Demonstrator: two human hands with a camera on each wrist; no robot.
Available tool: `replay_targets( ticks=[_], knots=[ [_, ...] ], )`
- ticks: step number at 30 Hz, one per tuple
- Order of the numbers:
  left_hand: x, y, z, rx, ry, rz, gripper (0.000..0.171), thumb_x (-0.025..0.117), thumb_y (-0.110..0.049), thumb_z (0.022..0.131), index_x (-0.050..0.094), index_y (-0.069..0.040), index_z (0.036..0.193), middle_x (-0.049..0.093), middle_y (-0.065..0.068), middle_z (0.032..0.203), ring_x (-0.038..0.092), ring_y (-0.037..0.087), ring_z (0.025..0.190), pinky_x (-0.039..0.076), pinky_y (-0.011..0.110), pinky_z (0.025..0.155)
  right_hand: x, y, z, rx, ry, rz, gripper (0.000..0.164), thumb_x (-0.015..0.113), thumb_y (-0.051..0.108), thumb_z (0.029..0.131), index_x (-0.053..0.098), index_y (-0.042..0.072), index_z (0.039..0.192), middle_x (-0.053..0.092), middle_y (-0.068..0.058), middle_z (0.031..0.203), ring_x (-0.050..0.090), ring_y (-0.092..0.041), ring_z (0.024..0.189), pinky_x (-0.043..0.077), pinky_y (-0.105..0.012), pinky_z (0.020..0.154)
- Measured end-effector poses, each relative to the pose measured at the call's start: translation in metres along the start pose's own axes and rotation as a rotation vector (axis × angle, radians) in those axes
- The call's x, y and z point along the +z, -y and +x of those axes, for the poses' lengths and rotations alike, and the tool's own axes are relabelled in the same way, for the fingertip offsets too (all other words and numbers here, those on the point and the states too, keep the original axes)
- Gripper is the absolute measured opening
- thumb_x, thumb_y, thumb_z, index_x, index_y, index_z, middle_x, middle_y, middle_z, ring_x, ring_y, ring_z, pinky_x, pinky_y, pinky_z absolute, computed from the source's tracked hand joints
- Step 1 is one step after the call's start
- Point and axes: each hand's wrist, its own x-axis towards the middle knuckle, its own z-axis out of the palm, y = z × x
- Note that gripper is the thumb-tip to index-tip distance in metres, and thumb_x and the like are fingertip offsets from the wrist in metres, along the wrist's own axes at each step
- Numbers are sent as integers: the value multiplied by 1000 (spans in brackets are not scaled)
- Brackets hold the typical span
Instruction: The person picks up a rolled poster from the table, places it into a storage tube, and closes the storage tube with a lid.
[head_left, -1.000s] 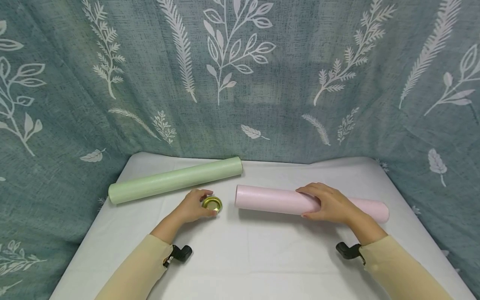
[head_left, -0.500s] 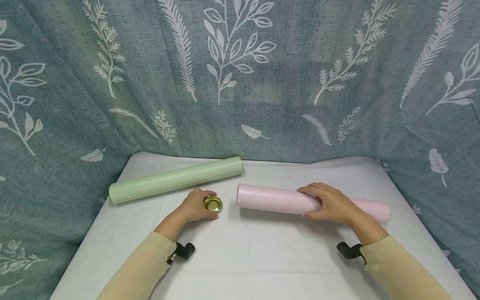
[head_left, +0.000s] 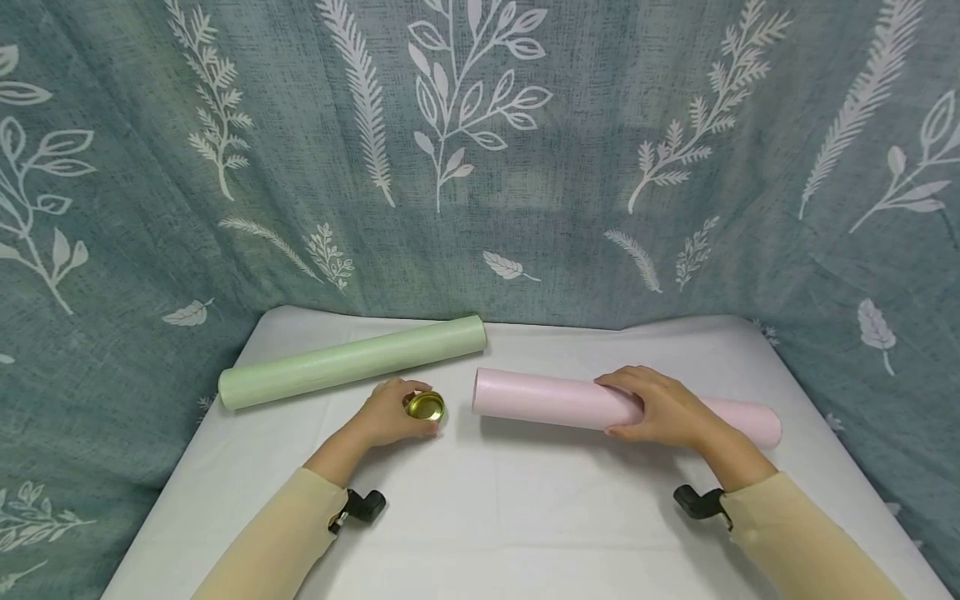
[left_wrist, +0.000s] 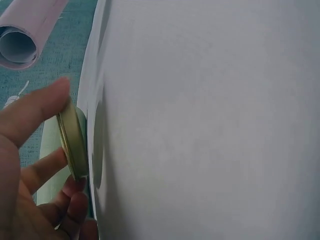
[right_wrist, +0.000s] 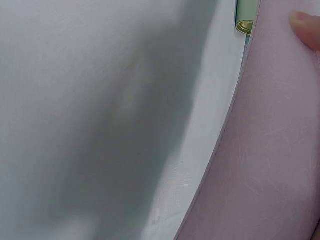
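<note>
My left hand point(head_left: 392, 413) pinches a shallow round gold metal lid point(head_left: 426, 407) by its rim, between thumb and fingers. In the left wrist view the lid point(left_wrist: 73, 140) shows edge-on, with a gap between it and its shadow on the cloth. To the right, my right hand point(head_left: 660, 407) grips a long pink tube point(head_left: 547, 398) from above, near its middle. The tube's left end faces the lid, apart from it. This end of the pink tube point(left_wrist: 37, 20) is open and hollow in the left wrist view. A shadow lies under the tube.
A long light-green tube point(head_left: 352, 361) lies slantwise behind the left hand. Its end point(right_wrist: 245, 26) looks gold in the right wrist view. White cloth point(head_left: 495, 517) covers the table, and a blue-green leaf-patterned curtain point(head_left: 555, 183) hangs around the back and sides.
The left hand still holds the gold lid and has shifted only slightly, with the lid tilting a little. The pink tube has moved very slightly to the right.
</note>
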Motion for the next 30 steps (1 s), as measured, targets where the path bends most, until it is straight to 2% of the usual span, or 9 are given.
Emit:
replay_targets(
  ticks=[11,20,30],
  knots=[
    [-6,-5,-8,29,-33,-55,69,87,-39,77,60,-19,136,60,5,117,51,28,113,44,52,93,-1,1,1,-5,4,1,67,89,42,72,64,24,132,63,1,127,59,-21,115,52,-47,86],
    [-14,-13,-15,82,-11,-91,71,86,-37,80,56,-17,140,61,4,121,51,28,114,46,50,90,0,2,1,-15,3,-1,68,89,42,72,64,24,132,63,1,127,59,-22,116,52,-47,88],
    [-23,-23,-20,165,9,-130,71,84,-38,81,54,-19,142,62,0,123,51,29,117,46,50,92,3,4,4,-25,-1,2,68,90,41,71,64,23,132,63,1,127,59,-21,117,52,-47,88]
  ],
)
